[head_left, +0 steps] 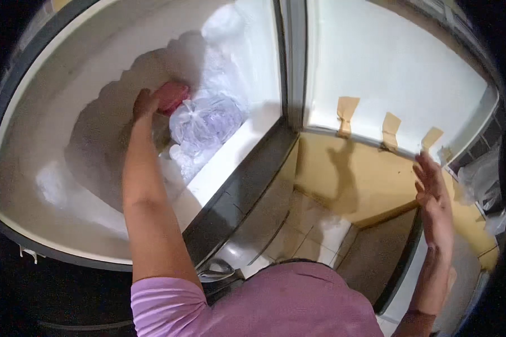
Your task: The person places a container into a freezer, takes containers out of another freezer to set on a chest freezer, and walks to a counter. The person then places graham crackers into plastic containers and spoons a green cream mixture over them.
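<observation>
Background: One tan-yellow wall [359, 174] with a smooth face meets one pale tiled floor [312, 241] at the lower center of the frame.
Compartment: One deep, white-walled compartment [56, 129] with a curved dark rim fills the left of the frame, its inner walls smooth and partly shadowed.
Red bundle: One rounded red bundle [173, 96] lies inside the compartment, upper left of the frame, against the clear bag.
Clear bag: One plump, crinkled plastic bag [205, 121], gathered to a knot, sits just beside the bundle; more crumpled clear wrap [185, 162] shows below it.
Left hand: One bare left hand [145, 104] reaches in, its fingers at the near side of the red bundle; whether the grip is closed on it, one cannot tell.
Right hand: One bare right hand [432, 182] is raised at the right of the frame, grip wide, fingers extended near the white panel's lower edge.
Panel: One smooth white panel [393, 62] with a dark border spans the upper right of the frame.
Tape: Three longer tan tape strips [348, 108], flat and papery, cross the panel's lower edge, with one shorter piece at their right.
Clothing: One pink shirt [298, 303], softly creased at the sleeve, fills the bottom center.
</observation>
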Demonstrator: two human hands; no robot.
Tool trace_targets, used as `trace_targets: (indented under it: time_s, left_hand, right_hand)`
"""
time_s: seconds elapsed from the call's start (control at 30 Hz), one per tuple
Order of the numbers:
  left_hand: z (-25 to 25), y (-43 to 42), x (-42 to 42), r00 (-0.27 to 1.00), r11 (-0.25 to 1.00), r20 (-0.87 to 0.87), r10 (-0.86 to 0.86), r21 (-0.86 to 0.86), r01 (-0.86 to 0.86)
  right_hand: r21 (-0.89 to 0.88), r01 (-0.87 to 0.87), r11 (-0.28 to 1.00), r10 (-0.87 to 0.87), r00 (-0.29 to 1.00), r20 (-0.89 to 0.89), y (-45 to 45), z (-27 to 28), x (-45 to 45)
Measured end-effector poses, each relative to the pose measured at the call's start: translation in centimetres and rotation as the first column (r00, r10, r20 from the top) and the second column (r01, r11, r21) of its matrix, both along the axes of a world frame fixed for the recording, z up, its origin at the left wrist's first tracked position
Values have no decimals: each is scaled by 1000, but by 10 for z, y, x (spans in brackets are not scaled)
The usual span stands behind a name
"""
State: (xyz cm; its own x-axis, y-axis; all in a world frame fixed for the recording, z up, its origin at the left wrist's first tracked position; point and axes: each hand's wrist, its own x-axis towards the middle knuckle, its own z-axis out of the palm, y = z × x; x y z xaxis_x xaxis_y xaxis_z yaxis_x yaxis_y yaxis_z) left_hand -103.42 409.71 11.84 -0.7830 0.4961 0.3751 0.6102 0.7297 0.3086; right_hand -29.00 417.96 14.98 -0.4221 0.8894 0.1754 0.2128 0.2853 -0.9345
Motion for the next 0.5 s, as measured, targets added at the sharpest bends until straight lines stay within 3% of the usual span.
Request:
trace_targets:
  time_s: [0.03, 0.07, 0.1, 0.13, 0.17, 0.23, 0.3, 0.43, 0.5]
  left_hand:
    - [-4, 6, -16, 996, 990, 51, 67, -128, -60]
    - [-7, 6, -13, 993, 990, 94, 68, -131, -55]
    - [-8, 7, -10, 989, 990, 135, 66, -130, -48]
    - [-23, 10, -33, 989, 992, 129, 77, -108, -64]
    - [-27, 11, -34, 984, 992, 158, 80, -110, -63]
    - [-28, 15, -27, 977, 989, 190, 98, -131, -74]
    - [-29, 14, -26, 971, 986, 208, 118, -143, -89]
    - [-32, -29, -29, 956, 976, 248, 155, -187, -110]
    - [-26, -49, -29, 948, 977, 276, 157, -182, -109]
  right_hand:
    - [-50, 22, 998, -24, 999, -27, 15, -36, 26]
    - [-103, 86, 991, -83, 996, 34, 21, -61, 43]
    - [-54, 43, 998, -46, 998, -40, 28, -97, 71]
    - [-130, 88, 988, -101, 990, -98, 32, -124, 90]
    - [-103, 141, 985, -148, 987, -57, 22, -139, 98]
    - [-84, 185, 979, -188, 982, -22, 14, -156, 105]
    - [-222, 296, 929, -303, 953, 3, 9, -164, 110]
    - [-220, 301, 928, -303, 953, 23, 5, -179, 120]
    - [-333, 353, 874, -391, 919, -53, 5, -185, 111]
